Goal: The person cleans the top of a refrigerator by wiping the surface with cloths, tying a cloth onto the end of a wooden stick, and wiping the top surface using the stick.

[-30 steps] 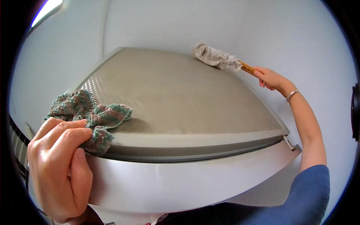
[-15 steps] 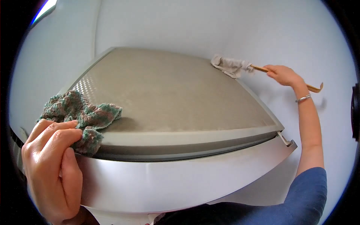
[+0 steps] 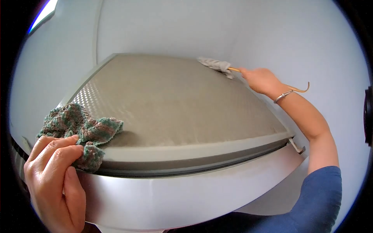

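My left hand (image 3: 58, 174) grips a green and brown cloth (image 3: 79, 130) at the front left corner of a large appliance top (image 3: 167, 101). That top is dusty and beige-grey, with a pale checkered patch near its left edge. On the right, my right hand (image 3: 262, 80) is closed round a thin wooden stick (image 3: 234, 69) with a hooked end. A light grey cloth (image 3: 215, 65) is wrapped on the stick's far end and lies at the back right edge of the top.
The appliance's silvery curved front (image 3: 186, 202) lies below the top's pale rim. A small hinge piece (image 3: 297, 146) sticks out at the front right corner. Pale walls (image 3: 163, 27) stand behind and to the right. A bright opening (image 3: 42, 14) shows at upper left.
My right hand first moved right with the wrapped stick, then back left. The stick's hooked end came into view behind the hand. My left hand keeps its hold on the green cloth.
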Action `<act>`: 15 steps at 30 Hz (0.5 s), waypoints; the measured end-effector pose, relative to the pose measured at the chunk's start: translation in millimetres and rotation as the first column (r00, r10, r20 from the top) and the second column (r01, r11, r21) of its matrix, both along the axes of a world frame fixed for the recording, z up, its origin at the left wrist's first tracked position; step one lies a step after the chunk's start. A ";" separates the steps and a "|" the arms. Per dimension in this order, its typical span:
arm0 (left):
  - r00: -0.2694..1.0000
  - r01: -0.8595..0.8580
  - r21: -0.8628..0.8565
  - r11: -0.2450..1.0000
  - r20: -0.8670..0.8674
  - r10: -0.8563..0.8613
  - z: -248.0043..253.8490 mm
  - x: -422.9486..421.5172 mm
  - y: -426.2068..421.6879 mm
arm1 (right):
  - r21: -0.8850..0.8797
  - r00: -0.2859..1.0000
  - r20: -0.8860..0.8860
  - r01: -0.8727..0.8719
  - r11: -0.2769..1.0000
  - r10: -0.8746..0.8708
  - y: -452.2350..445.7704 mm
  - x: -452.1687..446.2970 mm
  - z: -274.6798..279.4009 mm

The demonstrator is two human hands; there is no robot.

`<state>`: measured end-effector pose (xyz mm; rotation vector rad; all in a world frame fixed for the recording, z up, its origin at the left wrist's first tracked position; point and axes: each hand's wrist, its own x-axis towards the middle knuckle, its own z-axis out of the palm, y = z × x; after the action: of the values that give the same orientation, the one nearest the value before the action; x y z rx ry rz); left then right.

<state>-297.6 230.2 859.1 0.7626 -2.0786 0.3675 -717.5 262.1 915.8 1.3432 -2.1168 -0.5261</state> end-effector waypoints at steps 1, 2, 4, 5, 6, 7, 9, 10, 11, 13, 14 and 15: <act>1.000 -0.010 -0.008 1.000 0.013 0.010 -1.0 1.0 -1.9 | 0.006 1.000 -0.004 0.005 1.000 -0.005 -3.3 6.4 -0.3; 1.000 -0.007 -0.003 1.000 0.011 0.007 -2.1 1.2 -2.6 | -0.007 0.998 -0.061 -0.031 0.999 0.030 -5.1 13.1 -2.4; 1.000 -0.017 0.052 0.999 -0.005 0.017 -2.4 0.1 2.5 | -0.028 0.990 -0.115 -0.086 0.996 0.082 -7.0 21.6 -5.2; 1.000 -0.027 0.043 0.999 -0.009 0.027 -2.5 -1.3 5.8 | -0.014 0.984 -0.137 -0.113 0.993 0.110 -6.6 24.0 -2.8; 0.999 -0.029 0.008 1.000 0.015 0.029 -1.8 -3.1 11.9 | -0.005 0.979 -0.144 -0.145 0.989 0.143 -5.0 25.6 -5.1; 0.998 -0.035 -0.032 0.999 0.044 0.037 1.7 -13.7 32.1 | -0.022 0.978 -0.130 -0.165 0.986 0.161 6.7 19.3 -6.8; 0.999 0.004 -0.024 1.000 0.049 -0.003 12.7 -19.7 60.1 | 0.000 0.975 -0.125 -0.183 0.983 0.182 27.2 26.9 2.5; 0.998 0.048 -0.016 0.999 0.043 -0.048 16.4 -19.8 70.3 | -0.003 0.975 -0.132 -0.183 0.983 0.181 34.3 35.9 7.2; 0.996 0.075 0.065 0.995 0.033 -0.077 6.7 -15.3 59.2 | 0.057 0.975 -0.095 -0.197 0.979 0.201 25.9 50.6 -1.7; 0.986 0.134 -0.044 0.990 -0.093 -0.137 -2.6 -20.2 47.0 | 0.024 0.970 -0.110 -0.213 0.977 0.214 26.0 51.7 2.2; 0.986 0.131 -0.050 0.990 -0.094 -0.135 -2.2 -18.9 46.3 | 0.007 0.972 -0.097 -0.214 0.977 0.214 28.1 43.9 1.2; 0.988 0.138 -0.061 0.989 -0.056 -0.141 -1.0 -17.6 44.9 | -0.010 0.973 -0.084 -0.216 0.976 0.215 30.9 35.5 2.0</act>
<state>-315.2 275.1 858.1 0.5832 -2.0422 0.3209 -682.0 293.0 917.7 1.4923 -1.8770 -0.4620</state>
